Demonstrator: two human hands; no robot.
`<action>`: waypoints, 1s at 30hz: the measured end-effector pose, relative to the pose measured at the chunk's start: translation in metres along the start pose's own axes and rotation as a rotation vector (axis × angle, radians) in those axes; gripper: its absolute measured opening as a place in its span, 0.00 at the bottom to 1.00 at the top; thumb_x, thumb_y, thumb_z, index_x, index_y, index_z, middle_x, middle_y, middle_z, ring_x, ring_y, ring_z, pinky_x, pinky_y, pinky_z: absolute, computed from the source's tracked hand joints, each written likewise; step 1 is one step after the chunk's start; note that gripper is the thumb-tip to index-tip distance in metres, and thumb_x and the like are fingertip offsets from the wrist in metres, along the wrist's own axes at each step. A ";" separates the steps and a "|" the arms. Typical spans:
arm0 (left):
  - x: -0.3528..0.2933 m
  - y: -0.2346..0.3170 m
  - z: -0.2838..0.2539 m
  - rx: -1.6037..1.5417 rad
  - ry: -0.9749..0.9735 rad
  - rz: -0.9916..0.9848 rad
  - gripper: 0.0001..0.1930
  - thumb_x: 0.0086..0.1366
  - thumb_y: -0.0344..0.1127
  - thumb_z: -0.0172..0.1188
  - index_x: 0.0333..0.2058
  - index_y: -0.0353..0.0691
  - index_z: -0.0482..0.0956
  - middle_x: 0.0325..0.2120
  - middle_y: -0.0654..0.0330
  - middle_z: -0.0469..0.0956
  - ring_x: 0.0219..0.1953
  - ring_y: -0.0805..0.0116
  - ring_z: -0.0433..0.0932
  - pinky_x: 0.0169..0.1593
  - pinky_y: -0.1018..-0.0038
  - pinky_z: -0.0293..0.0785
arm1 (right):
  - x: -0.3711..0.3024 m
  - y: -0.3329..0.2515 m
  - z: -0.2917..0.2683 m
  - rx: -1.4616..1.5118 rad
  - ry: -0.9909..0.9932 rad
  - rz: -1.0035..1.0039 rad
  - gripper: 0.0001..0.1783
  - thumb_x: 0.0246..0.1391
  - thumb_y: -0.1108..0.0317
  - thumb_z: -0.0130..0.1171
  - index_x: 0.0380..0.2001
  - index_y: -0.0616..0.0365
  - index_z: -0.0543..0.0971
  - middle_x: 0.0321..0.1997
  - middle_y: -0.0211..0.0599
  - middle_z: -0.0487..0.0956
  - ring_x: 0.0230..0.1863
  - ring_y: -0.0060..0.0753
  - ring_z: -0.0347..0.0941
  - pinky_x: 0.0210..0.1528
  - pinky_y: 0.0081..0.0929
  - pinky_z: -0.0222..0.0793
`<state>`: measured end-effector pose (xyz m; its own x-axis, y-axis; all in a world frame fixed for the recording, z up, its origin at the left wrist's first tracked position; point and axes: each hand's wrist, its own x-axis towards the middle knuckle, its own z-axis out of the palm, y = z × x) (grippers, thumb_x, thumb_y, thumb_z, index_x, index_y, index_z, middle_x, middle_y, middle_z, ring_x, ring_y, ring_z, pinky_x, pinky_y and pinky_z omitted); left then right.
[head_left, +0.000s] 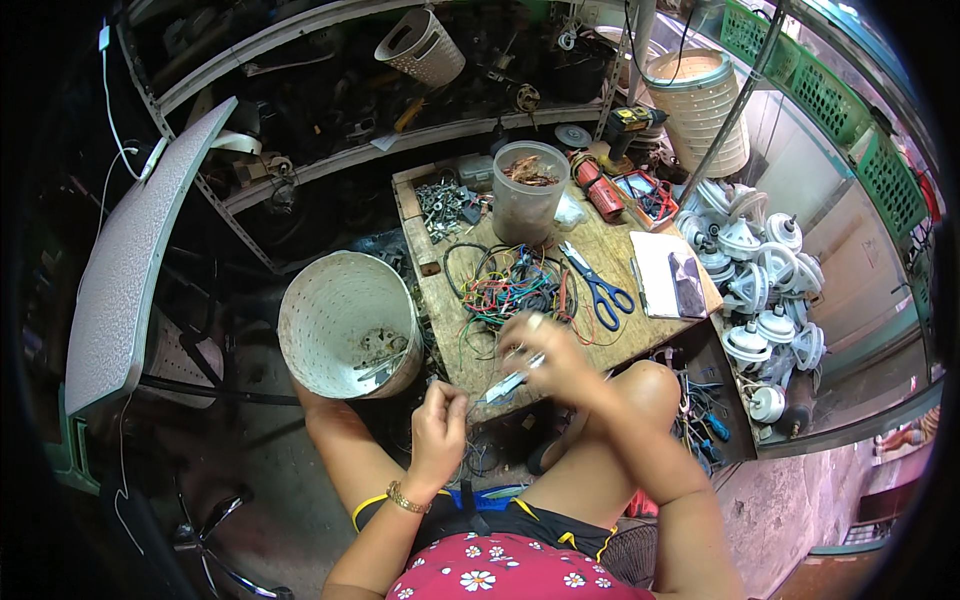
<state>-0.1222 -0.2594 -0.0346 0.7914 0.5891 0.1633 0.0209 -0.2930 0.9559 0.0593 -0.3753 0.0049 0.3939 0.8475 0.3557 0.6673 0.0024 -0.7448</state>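
My right hand (548, 362), partly blurred, is closed round a slim pale tool that looks like a utility knife (506, 386). Its flat end slants down toward my left hand (438, 428). That hand is a closed pinch, with a thin wire (476, 402) running from its fingers to the tool's tip. Both hands are above my lap at the near edge of the wooden table (470, 375). Just beyond them lies a tangle of coloured wires (520, 285). Blue-handled scissors (600, 290) rest open to the right of the tangle.
Left of the table, a white perforated bucket (345, 310) stands tilted between my legs. A clear tub of copper scraps (528, 190), loose screws (445, 208) and a phone (686, 285) on white paper are on the table. White plastic pulleys (765, 300) pile up at right.
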 end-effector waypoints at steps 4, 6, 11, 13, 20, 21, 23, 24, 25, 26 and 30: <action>0.005 -0.004 0.000 -0.564 0.013 -0.391 0.06 0.68 0.35 0.47 0.34 0.41 0.66 0.18 0.70 0.60 0.18 0.82 0.58 0.20 0.83 0.58 | -0.004 0.122 -0.092 -0.832 -0.054 0.450 0.15 0.45 0.65 0.61 0.35 0.62 0.75 0.36 0.53 0.78 0.39 0.50 0.76 0.40 0.42 0.71; 0.007 -0.005 -0.005 -0.789 0.024 -0.541 0.06 0.69 0.38 0.46 0.36 0.43 0.66 0.18 0.71 0.55 0.18 0.81 0.54 0.22 0.83 0.57 | -0.011 0.157 -0.111 -0.943 -0.270 0.756 0.18 0.41 0.63 0.65 0.33 0.62 0.74 0.36 0.52 0.78 0.41 0.53 0.75 0.43 0.42 0.70; 0.005 0.000 -0.013 -1.046 0.016 -0.634 0.05 0.66 0.32 0.45 0.39 0.41 0.66 0.20 0.69 0.58 0.21 0.79 0.56 0.26 0.78 0.60 | -0.032 0.191 -0.106 -0.870 -0.220 0.685 0.21 0.37 0.60 0.67 0.33 0.62 0.74 0.36 0.52 0.78 0.41 0.53 0.75 0.43 0.41 0.70; 0.006 0.005 -0.018 -1.057 0.020 -0.590 0.06 0.65 0.31 0.44 0.40 0.40 0.66 0.20 0.69 0.59 0.21 0.79 0.56 0.26 0.78 0.60 | -0.024 0.185 -0.103 -0.844 -0.243 0.737 0.20 0.36 0.62 0.66 0.33 0.62 0.75 0.36 0.53 0.78 0.40 0.53 0.75 0.43 0.41 0.71; 0.001 0.019 -0.024 -0.896 0.156 -0.379 0.08 0.65 0.27 0.46 0.42 0.41 0.63 0.25 0.66 0.65 0.21 0.83 0.58 0.21 0.87 0.57 | -0.029 0.151 -0.142 -0.155 -0.148 1.066 0.23 0.38 0.74 0.62 0.42 0.68 0.75 0.27 0.40 0.78 0.32 0.27 0.75 0.34 0.24 0.71; 0.001 0.020 -0.025 -0.885 0.188 -0.355 0.08 0.66 0.26 0.46 0.42 0.42 0.63 0.25 0.66 0.65 0.21 0.83 0.58 0.20 0.87 0.57 | -0.043 0.141 -0.145 -0.040 -0.099 1.007 0.24 0.38 0.77 0.61 0.45 0.70 0.73 0.27 0.35 0.76 0.32 0.22 0.73 0.34 0.21 0.70; 0.001 0.020 -0.025 -0.976 0.224 -0.332 0.08 0.67 0.27 0.47 0.43 0.45 0.63 0.27 0.65 0.66 0.21 0.83 0.58 0.20 0.88 0.57 | -0.057 0.112 -0.141 0.014 0.012 0.719 0.29 0.39 0.79 0.62 0.50 0.67 0.70 0.31 0.34 0.74 0.34 0.22 0.72 0.38 0.21 0.70; 0.000 0.020 -0.026 -1.014 0.254 -0.323 0.08 0.67 0.27 0.47 0.43 0.45 0.63 0.27 0.65 0.66 0.20 0.83 0.59 0.20 0.88 0.57 | -0.050 0.079 -0.126 0.183 0.069 0.691 0.31 0.37 0.77 0.65 0.50 0.65 0.70 0.33 0.33 0.73 0.36 0.23 0.71 0.40 0.22 0.70; -0.002 0.021 -0.025 -1.058 0.272 -0.322 0.08 0.67 0.28 0.47 0.43 0.46 0.63 0.27 0.65 0.66 0.20 0.83 0.59 0.20 0.88 0.57 | -0.044 0.037 -0.104 0.347 0.133 0.672 0.33 0.35 0.75 0.69 0.50 0.64 0.70 0.35 0.32 0.72 0.38 0.25 0.71 0.42 0.23 0.69; -0.003 0.023 -0.023 -1.102 0.275 -0.341 0.08 0.67 0.28 0.47 0.43 0.46 0.63 0.27 0.65 0.66 0.21 0.83 0.59 0.20 0.88 0.57 | -0.046 0.005 -0.085 0.221 0.151 0.556 0.31 0.35 0.74 0.69 0.48 0.63 0.71 0.33 0.31 0.72 0.36 0.25 0.71 0.39 0.23 0.69; -0.001 0.040 -0.011 -1.241 0.271 -0.392 0.09 0.67 0.27 0.47 0.43 0.46 0.62 0.30 0.66 0.67 0.22 0.83 0.60 0.20 0.88 0.56 | -0.049 -0.058 -0.023 -0.162 -0.058 0.238 0.34 0.30 0.59 0.75 0.42 0.61 0.73 0.31 0.38 0.74 0.35 0.36 0.72 0.38 0.32 0.68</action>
<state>-0.1291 -0.2633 0.0063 0.7119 0.6492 -0.2678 -0.4639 0.7211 0.5146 0.0161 -0.4294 0.0439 0.5184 0.8427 0.1455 0.6544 -0.2814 -0.7019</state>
